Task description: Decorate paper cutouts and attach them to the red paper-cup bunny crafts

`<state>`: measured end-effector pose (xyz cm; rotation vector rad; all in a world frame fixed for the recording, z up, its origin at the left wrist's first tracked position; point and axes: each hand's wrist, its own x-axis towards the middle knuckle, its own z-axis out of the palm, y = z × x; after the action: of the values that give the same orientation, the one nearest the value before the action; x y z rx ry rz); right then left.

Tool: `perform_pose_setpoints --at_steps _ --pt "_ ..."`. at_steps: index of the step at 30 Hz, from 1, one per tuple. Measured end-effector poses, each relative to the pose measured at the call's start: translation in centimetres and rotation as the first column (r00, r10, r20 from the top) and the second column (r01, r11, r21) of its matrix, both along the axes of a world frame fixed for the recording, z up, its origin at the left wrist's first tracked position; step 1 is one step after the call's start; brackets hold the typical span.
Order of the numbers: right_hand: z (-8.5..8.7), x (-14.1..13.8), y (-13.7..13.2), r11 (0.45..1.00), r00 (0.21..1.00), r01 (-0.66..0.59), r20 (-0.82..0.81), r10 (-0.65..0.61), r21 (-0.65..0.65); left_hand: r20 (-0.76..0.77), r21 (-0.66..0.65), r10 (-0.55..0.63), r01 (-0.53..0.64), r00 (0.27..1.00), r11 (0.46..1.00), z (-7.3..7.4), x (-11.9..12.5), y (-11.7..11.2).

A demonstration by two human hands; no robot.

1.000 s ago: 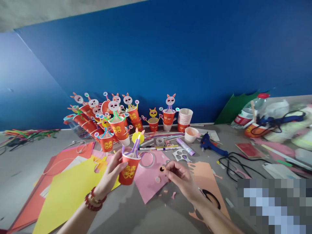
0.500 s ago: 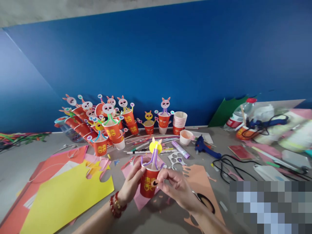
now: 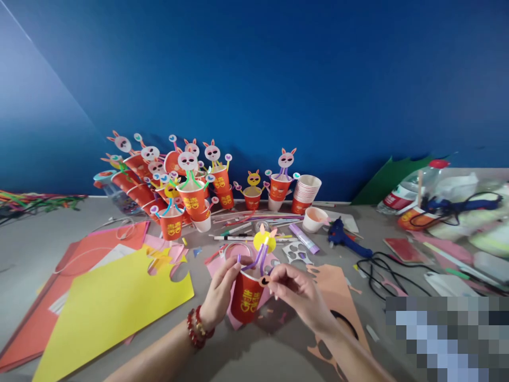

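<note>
A red paper cup (image 3: 247, 305) with gold characters is gripped at its left side and rim by my left hand (image 3: 220, 291), which wears a beaded bracelet (image 3: 199, 326). Purple pipe cleaners (image 3: 259, 258) rise from the cup's mouth and bear a yellow paper rabbit head (image 3: 265, 242) with pink ears. Between thumb and fingers, my right hand (image 3: 300, 294) pinches a small peach paper disc (image 3: 264, 281) with a dark mark. The disc overlaps the cup's upper right edge from my viewpoint; contact I cannot tell.
Several finished rabbit cups (image 3: 191, 193) stand stacked at the back left. Yellow card (image 3: 119, 313) lies at left, cut peach paper (image 3: 338, 297) and scissors (image 3: 344, 323) at right. A blue glue gun (image 3: 345, 239) with a black cord and a glue stick (image 3: 304, 239) lie behind.
My right hand has raised the disc from the cup's side to near its rim. The cup leans slightly more. The head view has shifted a little.
</note>
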<state>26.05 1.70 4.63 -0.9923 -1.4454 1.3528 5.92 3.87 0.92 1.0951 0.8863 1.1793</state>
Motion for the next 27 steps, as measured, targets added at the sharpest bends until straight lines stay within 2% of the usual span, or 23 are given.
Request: perform_pose_setpoints --at_steps 6,9,11,13,15,16,18,22,27 --pt "1.6 -0.7 -0.2 1.000 0.993 -0.013 0.120 0.014 -0.007 0.007 -0.018 -0.044 0.044 0.999 0.999 1.1 -0.1 -0.5" --pt "4.0 -0.7 -0.1 0.991 0.959 -0.013 0.282 -0.025 0.132 0.029 -0.019 -0.066 0.066 0.997 0.998 0.9 0.0 -0.6" --pt "6.1 -0.7 0.5 0.951 0.896 -0.062 0.436 -0.080 0.302 0.043 -0.023 -0.063 0.064 0.997 0.998 0.5 0.1 -0.6" --pt "8.3 -0.8 1.7 0.884 0.826 -0.144 0.546 -0.140 0.445 0.056 -0.032 -0.063 0.065 0.996 0.997 0.3 0.3 -0.6" --pt "9.9 -1.1 3.1 0.835 0.766 -0.242 0.625 -0.148 0.494 0.062 -0.036 -0.065 0.067 0.996 0.997 0.2 0.3 -0.5" --pt "10.4 -1.3 3.9 0.833 0.737 -0.281 0.663 -0.131 0.477 0.065 -0.037 -0.063 0.065 0.996 0.997 0.2 0.3 -0.5" --pt "10.8 -1.8 5.5 0.830 0.687 -0.363 0.723 -0.068 0.424 0.070 -0.037 -0.057 0.059 0.996 0.998 0.3 0.3 -0.4" --pt "10.3 -3.1 7.9 0.845 0.586 -0.440 0.810 0.013 0.304 0.085 -0.038 -0.032 0.035 0.996 0.999 0.3 0.0 -0.1" --pt "9.7 -4.1 9.2 0.803 0.532 -0.508 0.847 0.008 0.312 0.113 -0.032 -0.015 0.018 0.993 0.999 0.3 -0.2 0.2"
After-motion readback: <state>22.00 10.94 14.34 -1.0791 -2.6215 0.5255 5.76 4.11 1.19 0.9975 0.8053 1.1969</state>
